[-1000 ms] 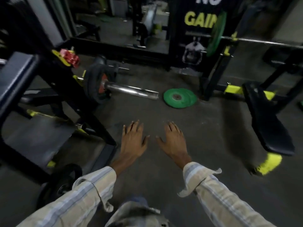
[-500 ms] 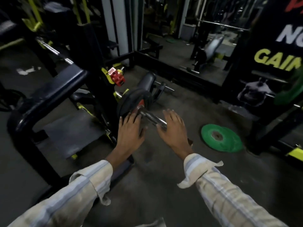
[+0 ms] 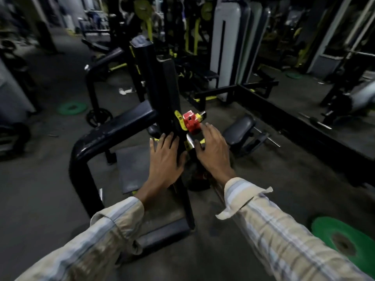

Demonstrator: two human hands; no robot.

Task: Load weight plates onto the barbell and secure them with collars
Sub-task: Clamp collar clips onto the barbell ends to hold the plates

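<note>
Both hands out in front, palms down, fingers straight and loosely spread, nothing held. Left hand (image 3: 165, 159) over the black upright (image 3: 162, 94) of the rack, fingertips reaching its lower part; touching or just above, cannot tell. Right hand (image 3: 213, 151) just beside it at 3 o'clock, fingertips close under the red collar (image 3: 190, 123), contact not clear.

Red collar at frame centre, just right of the upright, beside a yellow hook (image 3: 179, 120). Short bit of shiny bar (image 3: 190, 141) visible between the two hands, at 6 o'clock from the collar. Dark plate (image 3: 197, 177) below the hands, mostly hidden by the right wrist, a touch of red on it.

Green plate (image 3: 345, 240) flat on the floor at 4 o'clock, near the right sleeve (image 3: 284, 240). Second green plate (image 3: 71, 108) flat on the floor at 10 o'clock, well apart, with a black plate (image 3: 98, 118) near it. Black padded bench (image 3: 238, 128) at 2 o'clock from the right hand. Curved black frame tube (image 3: 87, 147) at 9 o'clock from the left hand. Striped left sleeve (image 3: 97, 240) at 7 o'clock.
</note>
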